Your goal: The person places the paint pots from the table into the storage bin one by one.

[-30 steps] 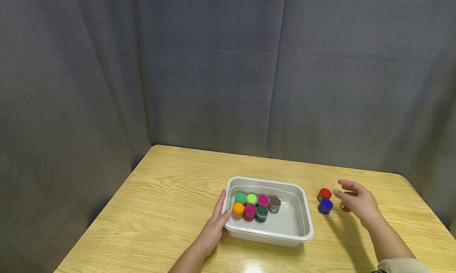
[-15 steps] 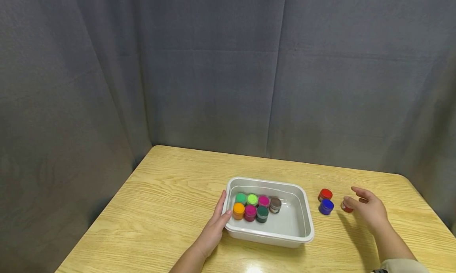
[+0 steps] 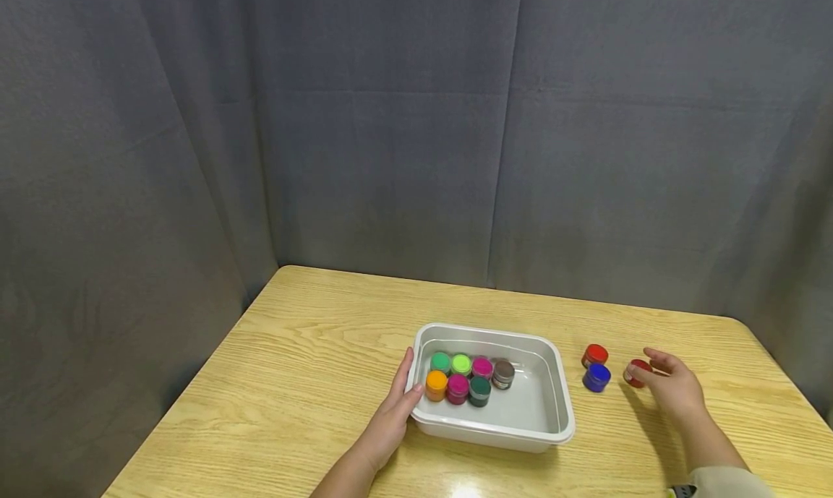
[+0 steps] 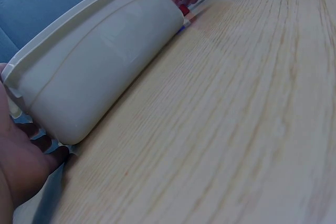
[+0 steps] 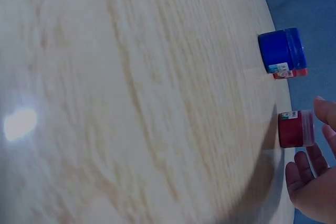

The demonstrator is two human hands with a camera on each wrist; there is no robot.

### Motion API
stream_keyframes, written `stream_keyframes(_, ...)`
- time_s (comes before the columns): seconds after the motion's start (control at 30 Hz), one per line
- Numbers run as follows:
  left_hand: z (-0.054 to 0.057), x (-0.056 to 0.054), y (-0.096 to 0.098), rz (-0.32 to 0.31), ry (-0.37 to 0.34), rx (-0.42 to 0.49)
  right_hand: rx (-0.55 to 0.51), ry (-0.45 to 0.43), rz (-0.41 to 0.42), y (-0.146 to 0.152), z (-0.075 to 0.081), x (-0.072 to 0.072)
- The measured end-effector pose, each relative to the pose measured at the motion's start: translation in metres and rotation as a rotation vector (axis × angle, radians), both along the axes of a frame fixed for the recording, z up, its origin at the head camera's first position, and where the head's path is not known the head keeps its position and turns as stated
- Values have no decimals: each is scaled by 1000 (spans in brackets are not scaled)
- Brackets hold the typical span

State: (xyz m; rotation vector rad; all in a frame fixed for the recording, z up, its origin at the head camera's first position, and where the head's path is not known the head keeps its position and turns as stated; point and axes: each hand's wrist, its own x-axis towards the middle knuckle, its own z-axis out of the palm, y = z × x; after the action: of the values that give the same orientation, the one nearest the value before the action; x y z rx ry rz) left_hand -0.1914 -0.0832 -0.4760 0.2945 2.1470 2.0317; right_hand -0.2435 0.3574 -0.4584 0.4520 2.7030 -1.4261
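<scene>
My left hand [image 3: 389, 415] grips the left end of a white plastic tray [image 3: 481, 434], thumb over the rim and fingers along the outside wall. Several small paint jars stand inside the tray, among them orange [image 3: 436, 384], magenta [image 3: 458, 388], dark green [image 3: 479, 390] and brown [image 3: 503, 374] ones. To the right, my right hand [image 3: 677, 391] is at a dark red paint jar [image 5: 295, 129] on the table. Its thumb and fingers lie spread on either side of that jar's lid, with no firm grip visible. A blue jar [image 3: 596, 377] and a bright red jar [image 3: 595, 355] stand close by.
The wooden table [image 3: 293, 382] extends left of the tray and in front of it. Grey curtain [image 3: 390, 136] hangs behind the table and on both sides. Inside the tray, the jars are grouped toward its left half.
My right hand has moved right, away from beside the bright red and blue jars, and lowered around the dark red jar. My left hand stays on the tray.
</scene>
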Motion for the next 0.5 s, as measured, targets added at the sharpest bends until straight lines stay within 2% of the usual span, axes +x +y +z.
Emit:
stream_keyframes(0.27,0,0,0,-5,-1,-1,-24,-26,-50,0,-5,-1)
stream_keyframes(0.5,-2,-2,-1,-12,1,11,-25,-44,-49,1,-7,-1)
